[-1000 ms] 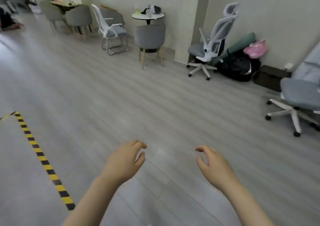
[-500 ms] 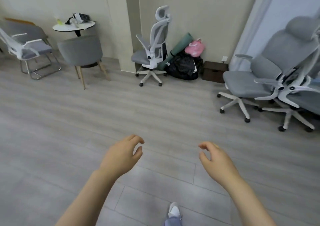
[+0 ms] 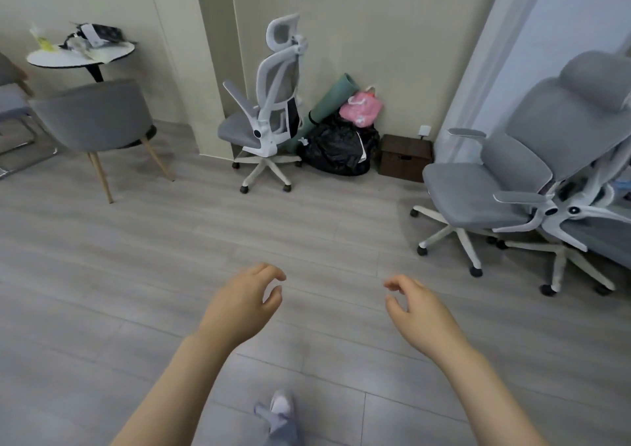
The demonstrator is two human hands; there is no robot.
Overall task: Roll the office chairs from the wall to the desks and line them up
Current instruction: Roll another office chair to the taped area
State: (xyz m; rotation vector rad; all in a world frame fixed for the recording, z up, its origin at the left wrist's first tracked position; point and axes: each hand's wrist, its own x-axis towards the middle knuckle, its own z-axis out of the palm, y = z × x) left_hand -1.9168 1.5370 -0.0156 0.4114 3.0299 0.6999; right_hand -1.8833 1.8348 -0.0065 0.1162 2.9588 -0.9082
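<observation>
A white-framed mesh office chair [image 3: 269,117] with a grey seat and headrest stands against the far wall, beside a pillar. At the right, a grey padded office chair [image 3: 505,172] on a white wheeled base faces left, and a second chair [image 3: 587,230] is pushed in close behind it, partly cut off by the frame edge. My left hand [image 3: 242,304] and my right hand [image 3: 420,312] are held out low over the floor, fingers loosely curled and apart, holding nothing. Both hands are well short of every chair.
A grey tub chair [image 3: 95,121] on wooden legs and a round table [image 3: 78,58] with clutter stand at the left. A black bag [image 3: 336,148], a pink bag [image 3: 362,107], a rolled green mat [image 3: 327,100] and a dark box [image 3: 404,157] sit by the wall. My foot [image 3: 281,411] shows below.
The view has swung right and moved toward the wall: the mesh chair has shifted left and grown larger, the right-hand chairs have come into full view. Both hands stay out in front, holding nothing.
</observation>
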